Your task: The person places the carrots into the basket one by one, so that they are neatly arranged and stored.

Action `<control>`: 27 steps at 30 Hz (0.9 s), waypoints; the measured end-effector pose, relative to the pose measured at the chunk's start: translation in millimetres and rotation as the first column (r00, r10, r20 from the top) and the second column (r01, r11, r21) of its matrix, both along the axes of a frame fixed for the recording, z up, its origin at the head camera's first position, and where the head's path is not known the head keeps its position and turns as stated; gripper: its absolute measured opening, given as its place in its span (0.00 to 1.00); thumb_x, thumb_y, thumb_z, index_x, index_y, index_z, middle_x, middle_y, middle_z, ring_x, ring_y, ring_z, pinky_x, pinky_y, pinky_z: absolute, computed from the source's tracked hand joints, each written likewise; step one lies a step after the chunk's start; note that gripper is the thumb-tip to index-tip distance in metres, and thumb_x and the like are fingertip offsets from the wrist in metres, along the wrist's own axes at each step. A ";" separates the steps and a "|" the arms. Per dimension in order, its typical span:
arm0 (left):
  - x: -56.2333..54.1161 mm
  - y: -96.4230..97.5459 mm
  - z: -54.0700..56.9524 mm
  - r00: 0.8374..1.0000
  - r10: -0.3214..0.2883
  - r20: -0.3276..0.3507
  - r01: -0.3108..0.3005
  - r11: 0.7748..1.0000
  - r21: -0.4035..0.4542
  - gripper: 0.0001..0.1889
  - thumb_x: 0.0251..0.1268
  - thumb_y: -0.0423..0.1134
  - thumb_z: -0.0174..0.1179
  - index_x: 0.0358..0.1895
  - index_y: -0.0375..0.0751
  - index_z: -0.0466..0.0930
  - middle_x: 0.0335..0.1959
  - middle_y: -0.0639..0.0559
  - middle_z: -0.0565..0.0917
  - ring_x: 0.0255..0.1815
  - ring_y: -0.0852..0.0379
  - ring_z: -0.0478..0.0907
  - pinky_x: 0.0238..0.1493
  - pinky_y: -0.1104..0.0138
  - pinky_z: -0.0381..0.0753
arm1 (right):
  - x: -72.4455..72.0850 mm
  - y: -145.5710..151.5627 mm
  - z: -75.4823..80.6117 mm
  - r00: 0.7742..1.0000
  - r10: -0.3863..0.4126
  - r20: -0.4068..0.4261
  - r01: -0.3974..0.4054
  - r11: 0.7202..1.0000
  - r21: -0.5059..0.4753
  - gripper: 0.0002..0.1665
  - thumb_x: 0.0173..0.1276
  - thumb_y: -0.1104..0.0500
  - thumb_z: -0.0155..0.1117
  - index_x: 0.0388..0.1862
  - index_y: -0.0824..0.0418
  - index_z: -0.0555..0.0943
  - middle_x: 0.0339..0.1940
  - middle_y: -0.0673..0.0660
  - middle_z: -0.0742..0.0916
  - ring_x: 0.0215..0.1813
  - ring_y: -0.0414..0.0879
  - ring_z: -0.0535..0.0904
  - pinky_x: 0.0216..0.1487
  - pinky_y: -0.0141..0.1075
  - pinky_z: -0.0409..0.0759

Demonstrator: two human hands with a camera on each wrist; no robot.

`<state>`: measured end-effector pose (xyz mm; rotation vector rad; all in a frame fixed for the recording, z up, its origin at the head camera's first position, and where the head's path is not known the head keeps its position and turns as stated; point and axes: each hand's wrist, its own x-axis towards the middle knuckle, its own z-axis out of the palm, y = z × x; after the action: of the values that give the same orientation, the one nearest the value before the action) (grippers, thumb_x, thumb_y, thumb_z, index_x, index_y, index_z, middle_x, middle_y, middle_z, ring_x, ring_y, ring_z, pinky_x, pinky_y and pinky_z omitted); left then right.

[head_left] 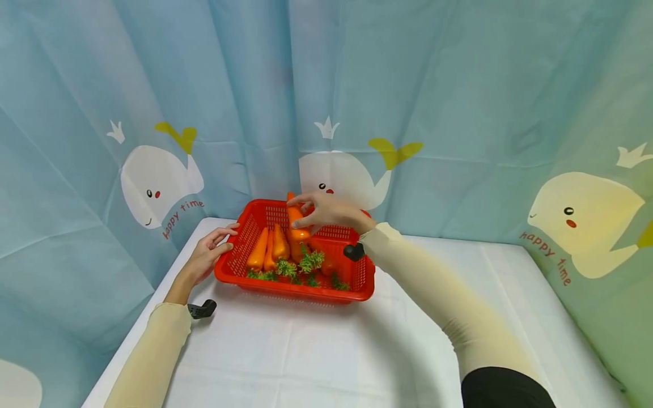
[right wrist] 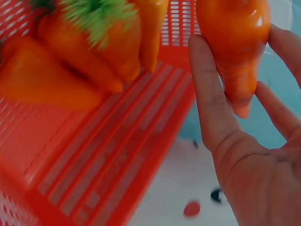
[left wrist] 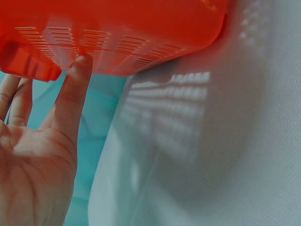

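Observation:
A red plastic basket (head_left: 296,289) with slotted walls holds several orange toy carrots (head_left: 259,249) with green leafy tops (head_left: 311,260). My right hand (head_left: 326,211) holds one carrot (head_left: 296,217) over the back part of the basket, its pointed tip up in the head view. In the right wrist view the thumb and fingers grip this carrot (right wrist: 235,42) from both sides. My left hand (head_left: 206,252) is at the basket's left end, fingertips at the rim. Its thumb (left wrist: 77,89), nearly straight, touches the basket's outer wall (left wrist: 117,42) in the left wrist view.
The basket stands on a white-covered table (head_left: 316,351), near its back edge. A blue curtain (head_left: 439,73) printed with white whales hangs behind and at both sides. Black wrist-camera mounts (head_left: 204,309) are on both wrists, the right one close to the basket's rim.

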<state>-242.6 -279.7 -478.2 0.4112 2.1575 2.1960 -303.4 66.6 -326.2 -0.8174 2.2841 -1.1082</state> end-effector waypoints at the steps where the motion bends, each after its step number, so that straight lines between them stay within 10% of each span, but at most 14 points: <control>1: -0.1 0.3 0.5 1.000 0.001 0.003 -0.001 1.000 0.002 0.15 0.77 0.30 0.55 0.61 0.28 0.70 0.80 0.43 0.61 0.79 0.41 0.55 0.57 0.68 0.82 | -1.5 -6.7 -1.7 1.000 0.008 0.015 -0.008 1.000 -0.014 0.39 0.67 0.52 0.76 0.75 0.53 0.73 0.62 0.61 0.78 0.50 0.52 0.85 0.50 0.46 0.87; 7: 0.8 0.2 1.6 1.000 0.008 0.018 -0.008 1.000 -0.011 0.16 0.77 0.31 0.56 0.62 0.29 0.70 0.81 0.44 0.61 0.76 0.48 0.62 0.56 0.67 0.83 | -9.9 -44.7 -16.3 0.996 0.040 0.084 -0.034 0.996 -0.078 0.37 0.69 0.57 0.73 0.75 0.57 0.72 0.50 0.67 0.79 0.40 0.54 0.84 0.52 0.52 0.86; 27: 0.1 -0.3 0.0 1.000 -0.012 -0.008 0.012 1.000 0.017 0.15 0.77 0.31 0.56 0.61 0.30 0.71 0.80 0.41 0.61 0.82 0.44 0.50 0.57 0.68 0.82 | -23.0 -104.0 -55.4 0.986 0.025 0.163 -0.015 0.998 -0.063 0.37 0.68 0.59 0.73 0.74 0.63 0.72 0.59 0.65 0.81 0.42 0.49 0.85 0.50 0.48 0.87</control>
<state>-242.5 -280.1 -478.2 0.4333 2.1364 2.2121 -326.4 -37.5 -381.6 -0.7420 2.1113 -1.1967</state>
